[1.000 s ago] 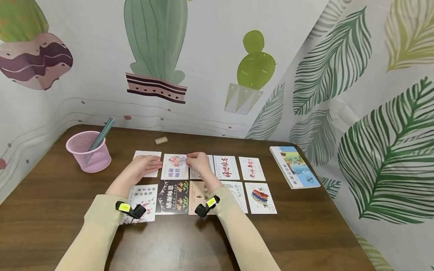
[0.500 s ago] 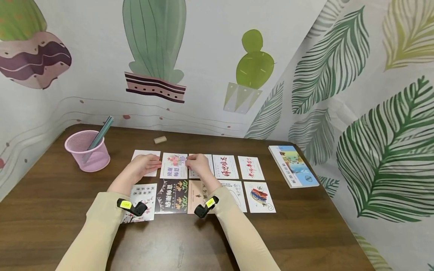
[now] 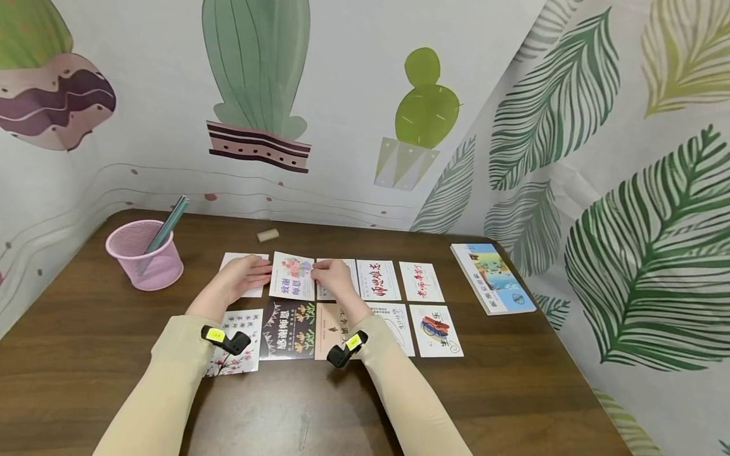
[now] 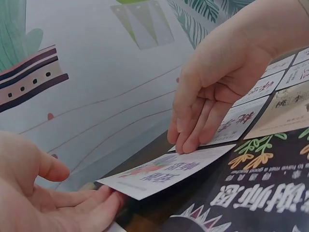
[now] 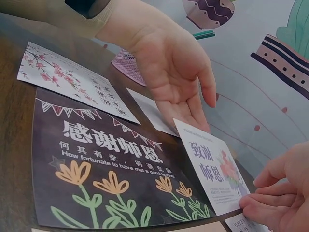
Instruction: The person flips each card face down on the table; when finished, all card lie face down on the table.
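A greeting card [image 3: 292, 276] with a bouquet and purple lettering is tilted, its left side raised off the table. My right hand [image 3: 335, 278] pinches its right edge; the right wrist view shows those fingertips [image 5: 248, 203] at the card's corner. My left hand [image 3: 242, 278] is at the opposite edge, its extended fingers [image 4: 104, 203] touching the raised corner and the thumb held apart. Below lies a dark card [image 3: 289, 330] with orange flowers. A blossom card [image 5: 63, 77] lies beside it, and a plain white card [image 3: 245, 257] is partly behind my left hand.
More cards lie in two rows to the right, including a red-lettered card [image 3: 379, 280] and a colourful card [image 3: 438, 330]. A pink mesh pen holder [image 3: 145, 256], a small eraser-like block [image 3: 267, 235] and a blue-covered stack [image 3: 493, 278] stand around them on the brown table [image 3: 513, 405].
The bouquet card has risen from lying flat to a tilt, its left and far edges coming up. My left hand has shifted slightly; the right hand stays at the card's edge.
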`<state>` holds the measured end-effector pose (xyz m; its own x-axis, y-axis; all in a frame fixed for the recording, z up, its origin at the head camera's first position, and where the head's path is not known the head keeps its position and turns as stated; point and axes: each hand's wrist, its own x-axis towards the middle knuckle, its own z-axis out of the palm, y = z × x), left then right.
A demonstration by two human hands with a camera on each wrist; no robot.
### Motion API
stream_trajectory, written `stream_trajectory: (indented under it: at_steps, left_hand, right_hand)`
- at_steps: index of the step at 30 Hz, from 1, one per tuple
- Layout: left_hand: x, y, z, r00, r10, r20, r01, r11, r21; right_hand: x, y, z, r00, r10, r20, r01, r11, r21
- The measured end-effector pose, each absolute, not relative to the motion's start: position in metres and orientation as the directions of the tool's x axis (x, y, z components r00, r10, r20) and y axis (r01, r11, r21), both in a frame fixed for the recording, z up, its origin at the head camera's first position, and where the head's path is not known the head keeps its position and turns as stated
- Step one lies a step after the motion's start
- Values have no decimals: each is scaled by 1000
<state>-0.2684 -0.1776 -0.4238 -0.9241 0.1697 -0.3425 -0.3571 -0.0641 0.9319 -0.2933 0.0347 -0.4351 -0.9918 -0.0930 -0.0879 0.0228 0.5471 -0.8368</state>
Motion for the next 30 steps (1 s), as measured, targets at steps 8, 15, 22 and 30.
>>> stream_trajectory:
  at_steps: [8, 15, 22, 30]
  left_hand:
    - [-274, -166, -431, -918, 170, -357, -375, -86, 923]
    - [-275, -163, -433, -916, 200, -347, -367, -69, 928]
    - [-276, -164, -434, -916, 199, -349, -369, -71, 927]
    - [-276, -164, -432, -916, 220, -335, -360, -83, 929]
  right_hand:
    - [-292, 34, -436, -992, -82, -91, 35, 525, -851]
    - [-293, 33, -435, -992, -74, -101, 47, 526, -849]
    - [-292, 26, -426, -993, -96, -71, 12, 512, -859]
    - [-289, 1, -410, -976, -196, -96, -12, 489, -872]
